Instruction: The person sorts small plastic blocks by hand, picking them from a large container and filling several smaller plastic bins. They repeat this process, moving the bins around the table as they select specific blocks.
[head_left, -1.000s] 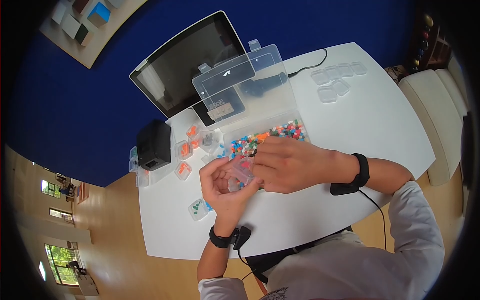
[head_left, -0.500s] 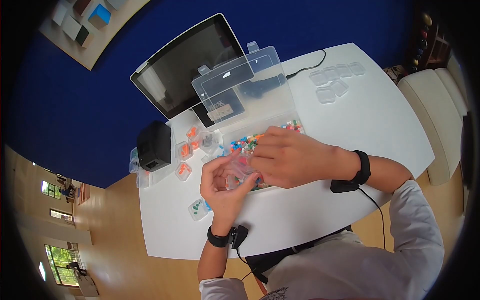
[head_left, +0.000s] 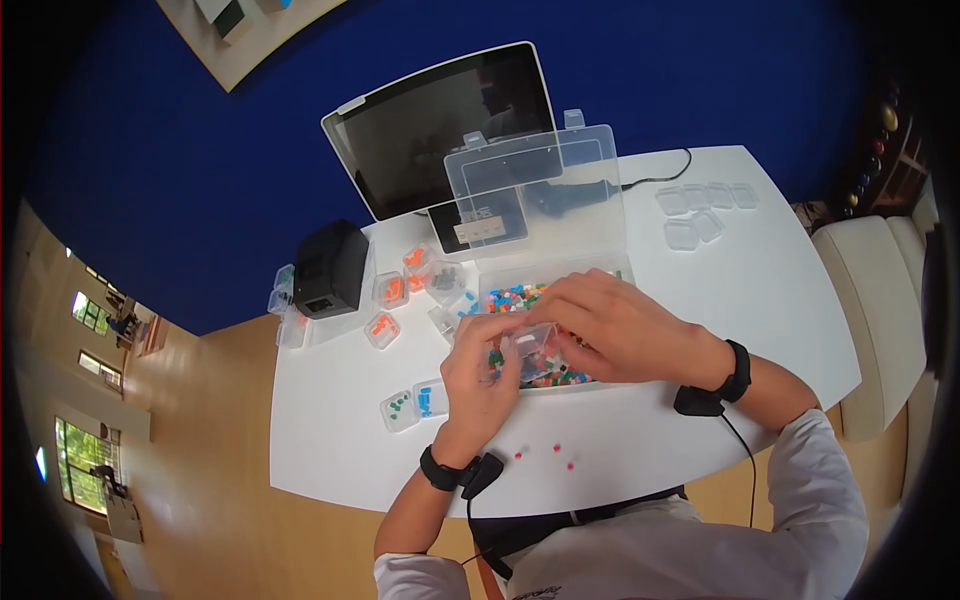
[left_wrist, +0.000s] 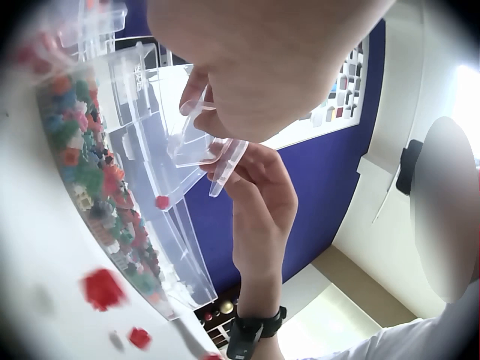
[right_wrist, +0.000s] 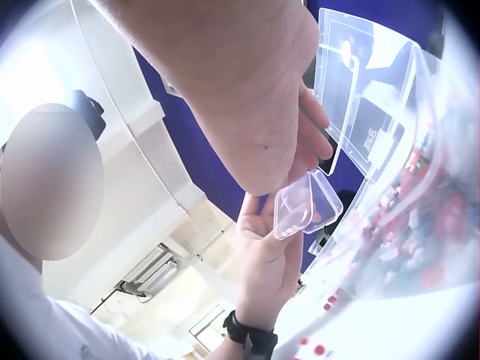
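Note:
A small clear plastic box (head_left: 535,342) with a hinged lid is between the two hands, above the large bin of mixed colored pieces (head_left: 515,298). My left hand (head_left: 478,385) grips it from the left side, and my right hand (head_left: 640,335) pinches it from the right. In the left wrist view the little box (left_wrist: 191,148) looks see-through and its lid (left_wrist: 229,169) stands open. Small red pieces (head_left: 557,448) lie on the white table in front of the bin; a red piece (left_wrist: 162,202) shows below the box in the left wrist view.
Small boxes with orange pieces (head_left: 382,330), green pieces (head_left: 399,409) and blue pieces (head_left: 425,400) stand to the left. Behind are a black device (head_left: 331,268), a monitor (head_left: 450,125) and the bin's raised lid (head_left: 560,200). Several clear boxes (head_left: 682,235) lie at the back right.
The head view has shifted, so the table sits differently in frame. Red pieces now lie on the table near its front edge. Both hands remain at the small box, with the fingers rearranged.

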